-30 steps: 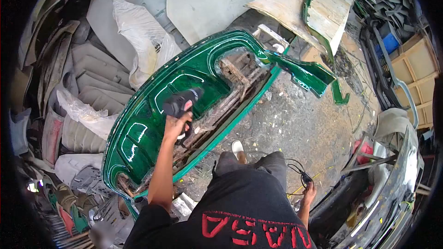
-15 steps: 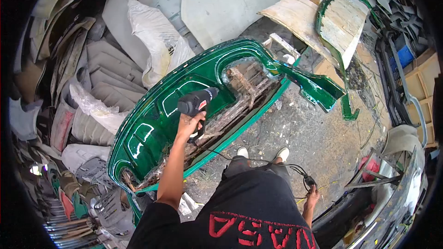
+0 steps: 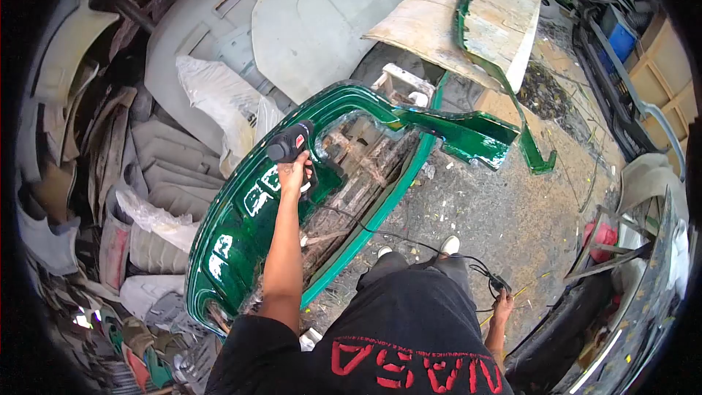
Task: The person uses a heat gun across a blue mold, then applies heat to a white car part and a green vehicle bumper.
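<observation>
My left hand [image 3: 295, 174] is wrapped round the grip of a black corded pistol-grip power tool [image 3: 289, 145]. Its nose points up and right, above the hollow inner side of a glossy green car bumper [image 3: 245, 278]; I cannot tell whether it touches. A black cable [image 3: 387, 232] runs from the tool across the bumper toward my right side. There, low at the right, my right hand [image 3: 502, 310] is closed on a black cord connector [image 3: 499, 284] with loose loops of cable beside it. The bumper has an opening at its upper end, with rough wooden pieces showing inside.
Grey panels [image 3: 314, 18] and plastic wrap [image 3: 212, 95] lie beyond the bumper. A curved green strip [image 3: 512, 102] rests partly on a pale board [image 3: 420, 18]. Stacked car parts [image 3: 175, 161] crowd the left; more lie at the right. My shoes [image 3: 450, 245] stand on the dirty floor.
My left hand and the tool have moved slightly up and left over the bumper. The view has shifted, so the bumper's upper end and the green strip appear lower or farther left.
</observation>
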### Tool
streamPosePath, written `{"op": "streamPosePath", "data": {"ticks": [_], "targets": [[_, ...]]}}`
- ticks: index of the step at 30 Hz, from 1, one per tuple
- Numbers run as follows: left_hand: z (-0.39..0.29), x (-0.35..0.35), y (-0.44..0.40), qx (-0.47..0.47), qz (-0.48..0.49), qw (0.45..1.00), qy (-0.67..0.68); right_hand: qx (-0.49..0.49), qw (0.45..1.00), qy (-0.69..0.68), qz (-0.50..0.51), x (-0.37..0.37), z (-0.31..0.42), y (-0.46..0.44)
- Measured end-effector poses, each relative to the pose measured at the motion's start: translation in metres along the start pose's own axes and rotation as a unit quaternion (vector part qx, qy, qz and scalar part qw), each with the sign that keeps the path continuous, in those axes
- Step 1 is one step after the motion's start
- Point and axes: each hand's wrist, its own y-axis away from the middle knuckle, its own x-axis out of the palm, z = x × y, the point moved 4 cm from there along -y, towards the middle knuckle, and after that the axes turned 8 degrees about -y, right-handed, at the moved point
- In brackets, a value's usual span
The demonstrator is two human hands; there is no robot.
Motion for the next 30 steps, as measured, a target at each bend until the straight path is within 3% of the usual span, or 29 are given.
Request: {"op": "streamPosePath", "data": {"ticks": [10, 19, 25, 30], "targets": [[-0.042, 0.111, 0.006, 0.028, 0.087, 0.994, -0.056, 0.038, 0.999, -0.016, -0.020, -0.011, -0.017, -0.037], [-0.033, 0.180, 0.040, 0.011, 0.180, 0.973, -0.145, 0.061, 0.998, 0.015, -0.026, -0.033, -0.020, -0.069], [-0.030, 0.186, 0.033, 0.016, 0.057, 0.992, -0.107, 0.106, 0.994, 0.008, -0.013, -0.046, -0.030, -0.090], [-0.027, 0.216, 0.057, 0.017, 0.096, 0.992, -0.074, 0.133, 0.991, 0.002, -0.011, -0.055, -0.036, -0.098]]}}
